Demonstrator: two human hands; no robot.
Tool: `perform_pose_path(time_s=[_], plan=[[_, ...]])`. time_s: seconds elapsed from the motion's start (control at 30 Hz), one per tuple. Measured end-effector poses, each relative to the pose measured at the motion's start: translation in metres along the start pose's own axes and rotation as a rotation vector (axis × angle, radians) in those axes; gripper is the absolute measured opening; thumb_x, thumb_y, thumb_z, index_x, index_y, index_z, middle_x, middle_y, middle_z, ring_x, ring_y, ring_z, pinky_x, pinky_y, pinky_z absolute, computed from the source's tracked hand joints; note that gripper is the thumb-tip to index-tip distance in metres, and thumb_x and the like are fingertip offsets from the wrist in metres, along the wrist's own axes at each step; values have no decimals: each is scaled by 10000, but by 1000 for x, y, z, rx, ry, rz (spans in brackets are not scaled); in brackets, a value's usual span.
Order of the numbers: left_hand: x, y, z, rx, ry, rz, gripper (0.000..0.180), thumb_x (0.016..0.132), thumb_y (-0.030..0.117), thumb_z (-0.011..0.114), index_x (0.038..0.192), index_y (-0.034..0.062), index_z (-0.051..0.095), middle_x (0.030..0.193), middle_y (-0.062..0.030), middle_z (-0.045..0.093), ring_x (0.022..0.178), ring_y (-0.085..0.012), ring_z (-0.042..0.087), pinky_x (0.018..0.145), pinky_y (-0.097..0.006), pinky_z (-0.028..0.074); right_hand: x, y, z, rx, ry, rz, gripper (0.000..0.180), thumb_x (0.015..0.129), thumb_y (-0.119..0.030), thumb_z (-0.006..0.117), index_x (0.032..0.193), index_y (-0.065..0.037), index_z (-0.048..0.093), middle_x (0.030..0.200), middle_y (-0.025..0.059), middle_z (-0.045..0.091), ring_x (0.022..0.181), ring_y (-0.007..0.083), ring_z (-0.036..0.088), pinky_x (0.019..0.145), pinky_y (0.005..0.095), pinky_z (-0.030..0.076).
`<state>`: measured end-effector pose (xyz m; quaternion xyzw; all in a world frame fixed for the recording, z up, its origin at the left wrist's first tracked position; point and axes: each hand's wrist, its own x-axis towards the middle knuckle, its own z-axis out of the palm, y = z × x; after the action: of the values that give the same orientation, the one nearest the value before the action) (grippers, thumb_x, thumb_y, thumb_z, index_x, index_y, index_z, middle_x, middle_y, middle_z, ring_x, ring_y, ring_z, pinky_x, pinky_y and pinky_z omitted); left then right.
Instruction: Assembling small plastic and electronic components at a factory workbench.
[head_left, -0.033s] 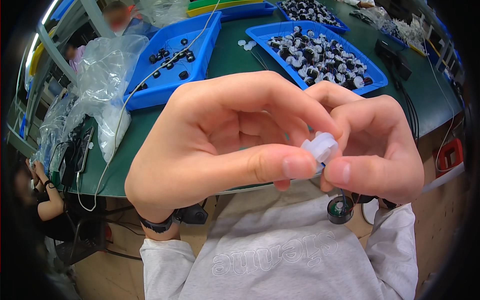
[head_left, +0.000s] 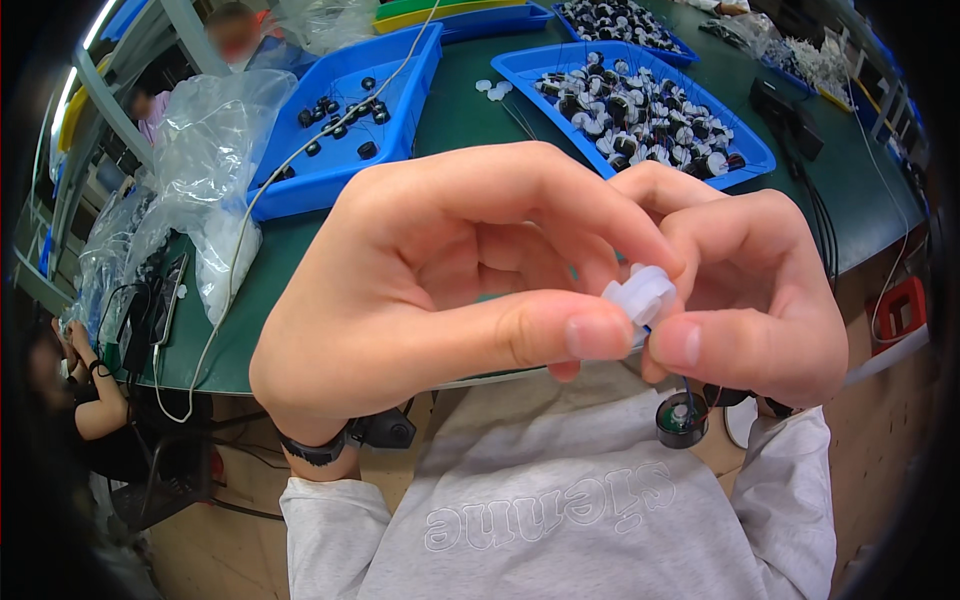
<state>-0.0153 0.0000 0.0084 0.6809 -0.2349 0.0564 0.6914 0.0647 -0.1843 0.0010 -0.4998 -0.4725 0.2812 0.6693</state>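
Observation:
My left hand (head_left: 450,290) is closed, pinching a small whitish translucent round piece (head_left: 642,294) between thumb and index finger. Close against it, my right hand (head_left: 765,300) is closed too, its thumb and fingers pressed together on thin wires. A bit of blue wire shows beside the right thumb. Below the fingers a black round buzzer-like part (head_left: 681,420) hangs from these blue and red wires, its open face with a green board and silver blob turned up. My fingers hide where the wires meet the whitish piece.
On the green table (head_left: 455,120) a blue tray (head_left: 400,150) holds several black round parts. Another blue tray (head_left: 745,180) is heaped with black parts and white discs. Clear plastic bags (head_left: 200,150), a white cable and a phone-like device (head_left: 170,300) lie left; people sit nearby.

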Motion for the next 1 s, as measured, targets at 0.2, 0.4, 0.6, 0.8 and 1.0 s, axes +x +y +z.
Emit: perform_pose_path(time_s=[0.2, 0.4, 0.6, 0.8, 1.0], plan=[[0, 5, -1, 9, 22, -57, 403, 768, 197, 731, 1000, -78, 550, 883, -126, 591, 679, -143, 623, 521, -206, 509, -1, -5, 4, -24, 77, 73, 99, 727, -110, 623, 689, -19, 620, 1026, 147, 548, 899, 185, 525, 777, 292, 398], [0, 2, -1, -8, 64, -36, 435, 728, 204, 769, 992, -66, 553, 855, -106, 574, 665, -138, 614, 521, -203, 487, 0, -2, 4, 28, 71, 57, 74, 763, -86, 602, 752, -15, 620, 1051, 149, 539, 925, 173, 515, 792, 287, 395], [-1, 8, -2, 40, 87, -86, 476, 728, 256, 769, 1010, -51, 541, 857, -99, 567, 665, -125, 602, 529, -197, 474, -1, 6, 1, 22, 61, -30, 105, 808, -92, 579, 763, -8, 621, 1059, 157, 536, 951, 184, 522, 831, 315, 400], [0, 6, -5, 95, 65, -78, 519, 753, 341, 737, 1024, -50, 532, 861, -101, 575, 619, -112, 587, 497, -192, 458, -3, 25, -9, -102, -9, -240, 212, 838, -149, 531, 827, 36, 635, 1055, 188, 536, 955, 238, 541, 860, 357, 407], [-2, 3, -8, 143, 88, -1, 528, 786, 370, 698, 1047, -57, 528, 871, -101, 589, 564, -94, 554, 466, -190, 431, 2, -3, -20, -273, -211, -115, 262, 788, -117, 531, 918, 79, 646, 1094, 232, 533, 980, 300, 543, 887, 393, 410]])
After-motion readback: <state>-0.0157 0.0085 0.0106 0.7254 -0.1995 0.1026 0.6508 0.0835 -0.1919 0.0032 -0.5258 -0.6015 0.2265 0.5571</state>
